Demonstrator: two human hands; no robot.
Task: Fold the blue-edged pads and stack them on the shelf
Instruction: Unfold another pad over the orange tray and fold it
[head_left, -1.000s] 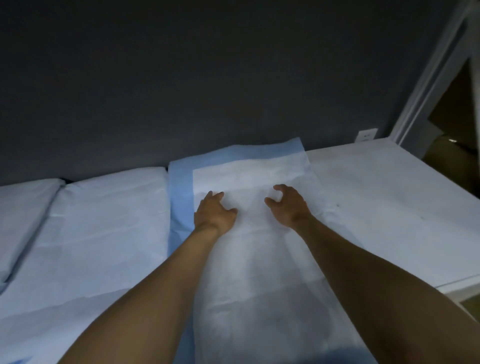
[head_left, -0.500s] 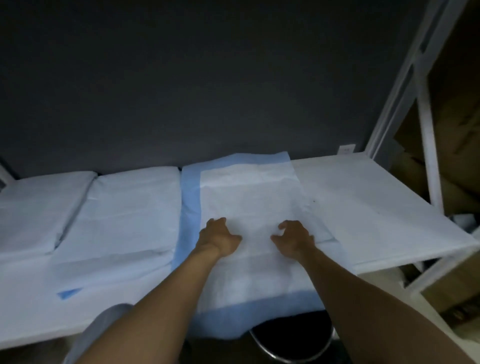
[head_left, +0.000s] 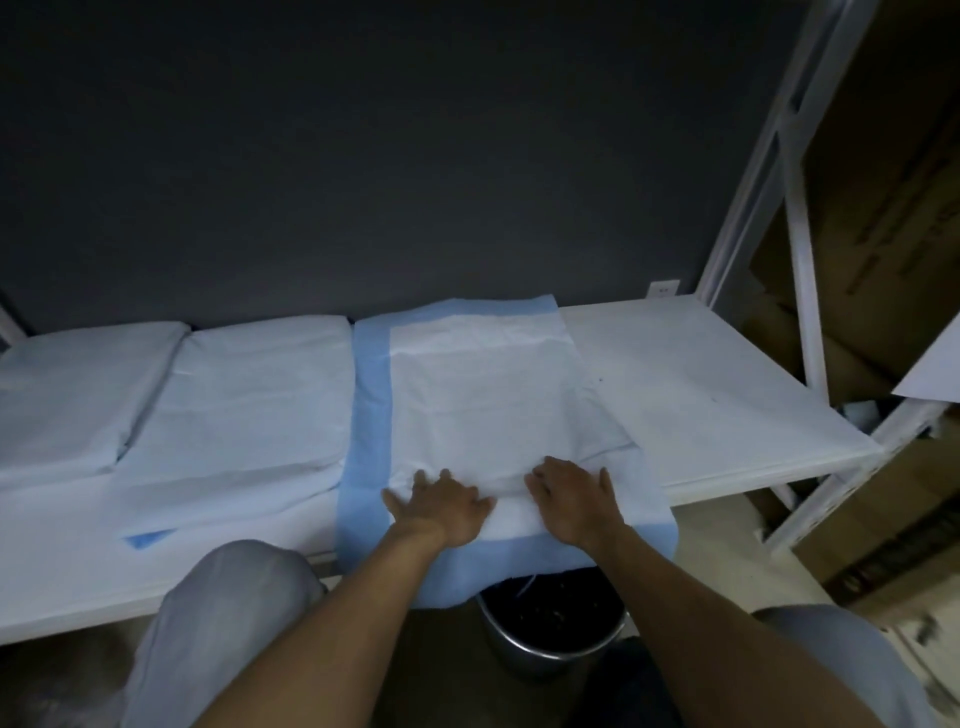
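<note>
Pad (head_left: 483, 395) white, blue-edged, overhanging shelf (head_left: 727, 395); left hand (head_left: 441, 506), right hand (head_left: 576, 501) fingers (head_left: 602, 478) flat, pressing it.

pad (head_left: 483, 395) on shelf (head_left: 727, 395), overhanging front | folded stacks (head_left: 234, 395) left | bucket (head_left: 550, 623) below

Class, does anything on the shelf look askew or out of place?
The open pad under the left hand and right hand overhangs the shelf front, its blue border drooping above the bucket. Left of it, a blue corner pokes from the folded pad.
</note>
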